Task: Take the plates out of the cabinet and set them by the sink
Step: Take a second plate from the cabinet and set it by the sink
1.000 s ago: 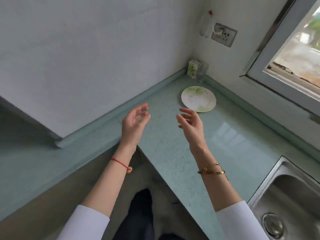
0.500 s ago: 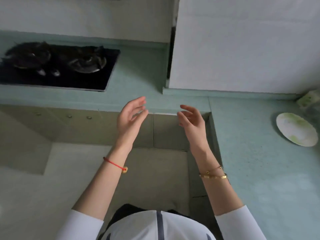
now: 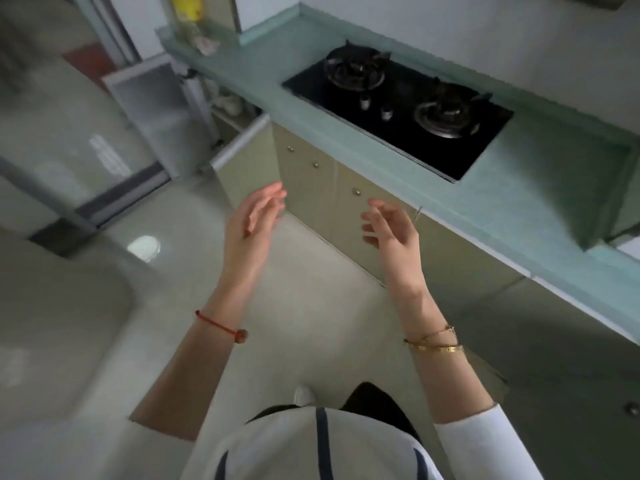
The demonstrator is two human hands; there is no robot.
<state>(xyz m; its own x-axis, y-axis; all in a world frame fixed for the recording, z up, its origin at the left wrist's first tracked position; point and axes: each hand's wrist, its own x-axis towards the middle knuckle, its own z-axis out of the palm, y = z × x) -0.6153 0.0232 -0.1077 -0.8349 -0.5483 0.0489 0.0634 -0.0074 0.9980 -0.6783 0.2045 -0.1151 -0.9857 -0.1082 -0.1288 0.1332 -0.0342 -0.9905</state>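
Observation:
My left hand (image 3: 254,223) and my right hand (image 3: 393,230) are both raised in front of me over the floor, palms facing each other, fingers apart and empty. At the upper left an open cabinet (image 3: 221,109) under the counter shows pale dishes on a shelf, blurred; its frosted door (image 3: 152,112) stands swung out. No plate on the counter and no sink are in view.
A black two-burner gas hob (image 3: 398,109) sits in the green counter (image 3: 540,188), which runs from upper left to right. Shut beige cabinet doors (image 3: 311,174) with round knobs lie just beyond my hands. A sliding glass door (image 3: 69,140) stands at the left.
The view has swung left, from the counter corner with the plate and sink, past the hob, to the open cabinet. Both hands have stayed open and empty in front of me.

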